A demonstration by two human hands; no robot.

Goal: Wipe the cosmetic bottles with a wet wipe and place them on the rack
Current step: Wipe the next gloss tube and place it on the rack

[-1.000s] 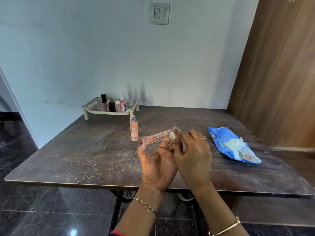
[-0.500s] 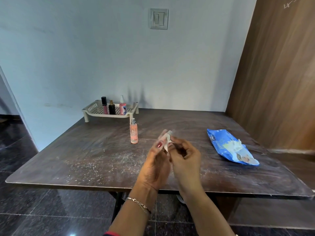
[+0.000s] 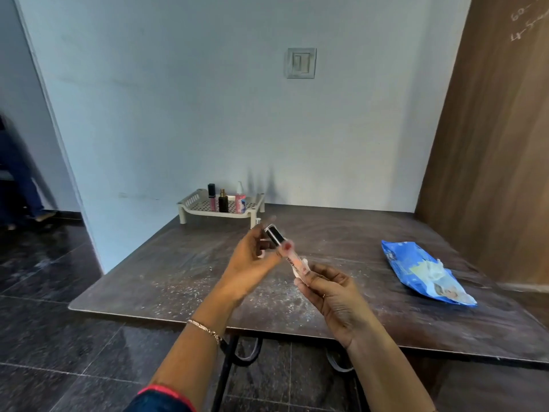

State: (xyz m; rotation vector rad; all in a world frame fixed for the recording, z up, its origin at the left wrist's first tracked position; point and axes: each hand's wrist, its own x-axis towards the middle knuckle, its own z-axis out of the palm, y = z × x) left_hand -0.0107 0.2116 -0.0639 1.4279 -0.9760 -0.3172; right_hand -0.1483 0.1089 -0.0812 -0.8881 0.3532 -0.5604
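Note:
Over the table's front half I hold a slim pink cosmetic tube (image 3: 293,261) with a black cap (image 3: 274,234), tilted with the cap up and to the left. My left hand (image 3: 252,263) grips it just below the cap. My right hand (image 3: 332,295) pinches a small white wet wipe (image 3: 298,272) around the tube's lower end. The cream rack (image 3: 190,203) stands at the back left of the table and carries a lip gloss (image 3: 211,197), a black perfume bottle (image 3: 223,201) and a pink bottle (image 3: 240,200). Only the cap of a pink spray bottle (image 3: 258,220) shows behind my left hand.
A blue wet-wipe pack (image 3: 421,272) lies on the right side of the dark, dusty table (image 3: 166,281). A wooden panel (image 3: 490,144) rises at the right. A person's legs (image 3: 17,173) show at the far left, beyond the wall corner.
The tube has turned from lying level to cap up-left. My right hand with the wipe has slid down to its lower end. The spray bottle is now mostly hidden behind my left hand.

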